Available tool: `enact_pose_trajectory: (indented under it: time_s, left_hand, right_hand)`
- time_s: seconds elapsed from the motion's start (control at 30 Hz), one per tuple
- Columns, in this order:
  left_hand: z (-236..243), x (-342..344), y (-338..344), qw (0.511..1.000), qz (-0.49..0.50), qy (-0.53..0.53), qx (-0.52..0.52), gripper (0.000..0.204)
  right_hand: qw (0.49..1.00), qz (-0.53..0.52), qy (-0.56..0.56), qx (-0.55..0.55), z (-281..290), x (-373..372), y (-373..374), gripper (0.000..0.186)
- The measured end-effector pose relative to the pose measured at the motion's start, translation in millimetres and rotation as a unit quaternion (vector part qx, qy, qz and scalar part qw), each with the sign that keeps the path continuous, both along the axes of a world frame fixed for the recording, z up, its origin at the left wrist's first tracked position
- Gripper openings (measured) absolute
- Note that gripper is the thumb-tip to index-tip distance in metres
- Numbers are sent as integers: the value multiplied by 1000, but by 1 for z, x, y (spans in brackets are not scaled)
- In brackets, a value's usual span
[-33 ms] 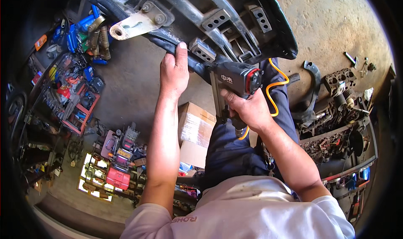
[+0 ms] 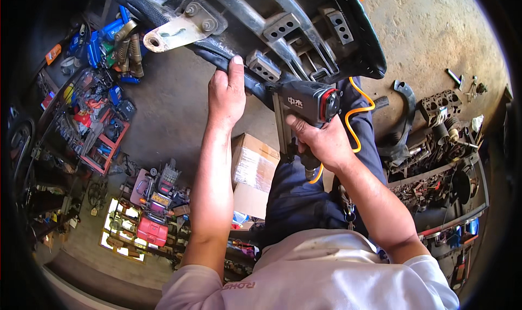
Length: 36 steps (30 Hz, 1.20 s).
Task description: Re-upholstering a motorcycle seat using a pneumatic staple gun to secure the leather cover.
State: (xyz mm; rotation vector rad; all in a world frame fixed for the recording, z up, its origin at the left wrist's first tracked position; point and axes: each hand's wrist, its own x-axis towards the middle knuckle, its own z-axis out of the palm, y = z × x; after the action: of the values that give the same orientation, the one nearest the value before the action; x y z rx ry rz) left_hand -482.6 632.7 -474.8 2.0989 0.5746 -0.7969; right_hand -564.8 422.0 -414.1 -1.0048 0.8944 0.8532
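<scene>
Holding a black pneumatic stapler with a red-ringed cap [image 2: 304,100] by its handle, closed in the right hand [image 2: 324,140]; cannot tell of any squeeze on the hidden trigger. Pinching the dark, rolled cover edge [image 2: 213,59] in the left hand [image 2: 227,95], thumb on top, fingers curled behind. To work well, probably best to draw the edge taut, set the nose square, brace firmly against recoil, and mind the left thumb near the firing line. Worth guarding against snags from the orange plastic air hose [image 2: 361,108], looped over the dark blue trousers [image 2: 296,201]. Located above the legs: the black ribbed plastic shell [image 2: 244,13], underside showing, slanting lengthwise from upper left to lower right. Aimed left, at or just beside its rim: the stapler's nose, contact unclear. Set crosswise, slightly tilted: the stapler's head, with handle and magazine running back toward the body.
</scene>
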Motion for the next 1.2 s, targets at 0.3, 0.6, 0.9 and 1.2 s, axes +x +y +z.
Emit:
enact_pose_trajectory:
  time_s: [0.3,0.6,0.9,1.2]
  left_hand:
    - [-7,-2,-8,998,-25,-54,23,47]
    - [-2,4,-7,997,-52,-49,13,52]
    - [5,8,-3,1000,-24,7,14,53]
    - [4,4,-8,999,6,46,-3,56]
  right_hand:
    - [998,7,61,31,-22,9,4,21]
    - [1000,3,-4,27,-17,-9,-7,22]
    - [992,-90,58,68,7,-39,-29,26]
    - [985,-130,74,89,-8,-13,17,17]
